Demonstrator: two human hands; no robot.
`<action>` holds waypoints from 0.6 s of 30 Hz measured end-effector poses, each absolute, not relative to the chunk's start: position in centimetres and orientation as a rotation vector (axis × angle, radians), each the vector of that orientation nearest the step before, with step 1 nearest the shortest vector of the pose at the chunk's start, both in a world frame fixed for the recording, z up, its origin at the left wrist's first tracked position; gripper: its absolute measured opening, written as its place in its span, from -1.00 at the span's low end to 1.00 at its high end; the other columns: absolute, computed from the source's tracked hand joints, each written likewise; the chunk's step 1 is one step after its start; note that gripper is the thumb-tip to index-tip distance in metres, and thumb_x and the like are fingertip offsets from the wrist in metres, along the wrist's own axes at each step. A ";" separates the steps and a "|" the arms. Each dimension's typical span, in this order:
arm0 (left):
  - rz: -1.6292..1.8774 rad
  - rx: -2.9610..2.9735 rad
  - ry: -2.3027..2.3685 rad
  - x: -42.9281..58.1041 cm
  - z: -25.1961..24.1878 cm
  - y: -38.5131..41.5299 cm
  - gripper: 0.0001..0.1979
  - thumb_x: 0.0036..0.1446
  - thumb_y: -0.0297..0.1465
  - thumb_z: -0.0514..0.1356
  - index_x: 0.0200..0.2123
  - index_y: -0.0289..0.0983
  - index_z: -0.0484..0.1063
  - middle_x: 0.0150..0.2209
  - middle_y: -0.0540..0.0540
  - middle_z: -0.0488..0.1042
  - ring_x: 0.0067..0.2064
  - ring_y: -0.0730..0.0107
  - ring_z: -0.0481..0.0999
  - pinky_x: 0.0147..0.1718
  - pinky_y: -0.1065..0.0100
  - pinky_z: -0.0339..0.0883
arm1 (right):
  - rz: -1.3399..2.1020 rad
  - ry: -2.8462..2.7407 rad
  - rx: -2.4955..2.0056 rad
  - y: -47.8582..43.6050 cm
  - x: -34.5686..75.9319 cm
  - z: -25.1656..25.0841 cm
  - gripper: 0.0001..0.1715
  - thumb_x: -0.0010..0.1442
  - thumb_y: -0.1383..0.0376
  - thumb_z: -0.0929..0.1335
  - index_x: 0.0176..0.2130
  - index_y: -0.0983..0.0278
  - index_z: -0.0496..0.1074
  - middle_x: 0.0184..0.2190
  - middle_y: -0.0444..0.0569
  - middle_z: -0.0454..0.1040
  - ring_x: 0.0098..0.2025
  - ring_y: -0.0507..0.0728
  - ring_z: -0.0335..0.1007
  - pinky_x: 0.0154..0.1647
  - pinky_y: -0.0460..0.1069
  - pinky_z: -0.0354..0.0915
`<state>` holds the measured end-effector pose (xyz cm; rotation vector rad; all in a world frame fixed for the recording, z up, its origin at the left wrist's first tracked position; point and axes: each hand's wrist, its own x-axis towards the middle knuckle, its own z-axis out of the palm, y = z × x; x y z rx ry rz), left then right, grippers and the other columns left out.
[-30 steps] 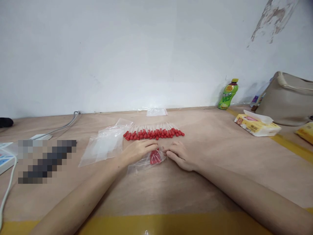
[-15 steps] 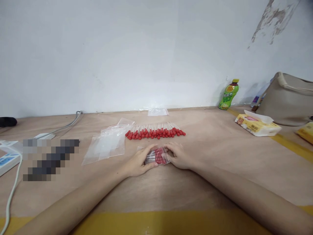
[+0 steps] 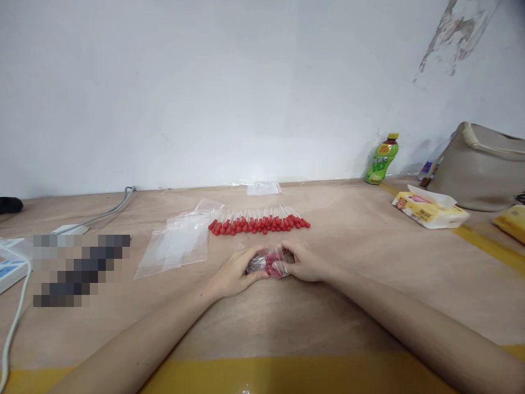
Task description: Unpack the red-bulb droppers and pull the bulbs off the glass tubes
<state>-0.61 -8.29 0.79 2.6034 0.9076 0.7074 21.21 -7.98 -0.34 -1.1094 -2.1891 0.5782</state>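
Between my hands is a clear plastic bag [image 3: 268, 262] holding several thin sticks with red tips. My left hand [image 3: 238, 272] is curled round the bag's left side, thumb at the near edge. Around the right end, by the red tips, the fingers of my right hand [image 3: 301, 261] are closed on the plastic. Just beyond my hands lies a row of loose red-tipped sticks [image 3: 262, 224], their red ends toward me. Flat clear bags [image 3: 176, 241] overlap one another to the left of that row.
A white power strip [image 3: 12, 265] with a cable lies at the left, near a blurred-out dark object [image 3: 86, 268]. Toward the right are a green drink bottle [image 3: 382, 158], a yellow tissue pack [image 3: 430, 209] and a grey bag [image 3: 479, 164]. A small clear packet [image 3: 262, 189] lies by the wall.
My hands have drawn slightly closer round the bag, and it looks more bunched and tilted. The red tips inside have shifted a little to the right. The loose sticks lie as before.
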 end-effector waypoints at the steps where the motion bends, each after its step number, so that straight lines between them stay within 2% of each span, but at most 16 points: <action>1: 0.702 2.599 0.905 -0.6 0.8 -8.3 -0.53 0.10 -0.22 0.13 0.05 -0.23 0.15 -0.05 -0.16 0.38 -0.09 0.24 0.40 -0.14 0.22 0.29 | 0.586 -2.190 -1.113 -8.0 21.3 -0.3 -0.80 0.01 0.20 0.36 -0.39 0.28 0.32 -0.46 -0.15 0.37 -0.44 0.00 0.21 -0.46 -0.10 0.10; 9: 0.679 2.580 0.939 -0.3 1.3 -8.5 -0.59 0.11 -0.22 0.11 0.01 -0.23 0.21 -0.11 -0.12 0.42 -0.16 0.27 0.41 -0.19 0.25 0.29 | 0.694 -2.221 -1.180 -8.5 20.8 0.3 -0.85 0.11 0.26 0.27 -0.35 0.30 0.37 -0.46 -0.10 0.41 -0.47 0.01 0.25 -0.47 -0.09 0.14; 13: 0.689 2.562 0.968 -0.4 1.2 -8.4 -0.60 0.11 -0.24 0.12 0.01 -0.23 0.23 -0.09 -0.13 0.41 -0.12 0.25 0.41 -0.18 0.24 0.29 | 0.729 -2.154 -1.149 -8.3 21.6 0.7 -0.82 0.12 0.26 0.26 -0.35 0.32 0.38 -0.46 -0.08 0.42 -0.45 0.02 0.26 -0.44 -0.07 0.18; 18: 0.662 2.519 1.029 -0.6 1.0 -8.4 -0.59 0.11 -0.22 0.11 0.03 -0.20 0.22 -0.05 -0.11 0.39 -0.09 0.24 0.38 -0.12 0.23 0.26 | 1.244 -1.882 -1.075 -7.5 23.9 0.4 -0.65 0.05 0.10 0.33 -0.27 0.32 0.39 -0.45 -0.09 0.43 -0.47 -0.01 0.31 -0.44 -0.08 0.25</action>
